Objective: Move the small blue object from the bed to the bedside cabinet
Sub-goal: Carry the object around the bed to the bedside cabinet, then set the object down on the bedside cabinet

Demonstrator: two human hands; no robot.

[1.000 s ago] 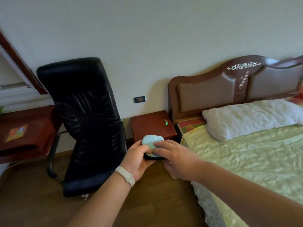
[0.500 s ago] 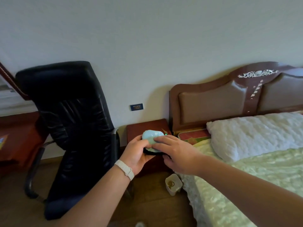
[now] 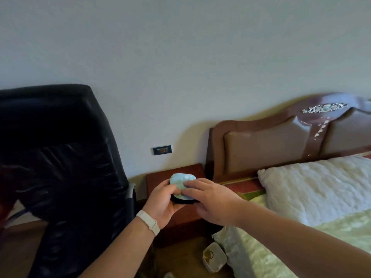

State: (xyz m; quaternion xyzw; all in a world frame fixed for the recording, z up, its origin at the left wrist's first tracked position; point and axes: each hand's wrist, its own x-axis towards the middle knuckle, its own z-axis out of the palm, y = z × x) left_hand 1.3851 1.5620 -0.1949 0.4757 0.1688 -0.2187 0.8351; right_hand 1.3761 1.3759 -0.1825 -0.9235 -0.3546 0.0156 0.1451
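Note:
The small blue object (image 3: 181,182) is pale blue on top with a black base and sits between both my hands. My left hand (image 3: 164,203) cups it from below and the left, with a white band on the wrist. My right hand (image 3: 210,199) rests its fingers on the object's right side and top. Both hands hold it just above the reddish-brown bedside cabinet (image 3: 158,177), which stands against the wall left of the bed (image 3: 331,233). Whether the object touches the cabinet top is hidden by my hands.
A tall black leather office chair (image 3: 66,177) stands close to the left of the cabinet. The brown padded headboard (image 3: 271,145) and a white pillow (image 3: 321,183) lie to the right. A small white bin (image 3: 213,259) sits on the wooden floor by the bed corner.
I have come closer to the cabinet, and both hands have carried the blue object forward from above the floor to over the cabinet top. The grip is unchanged.

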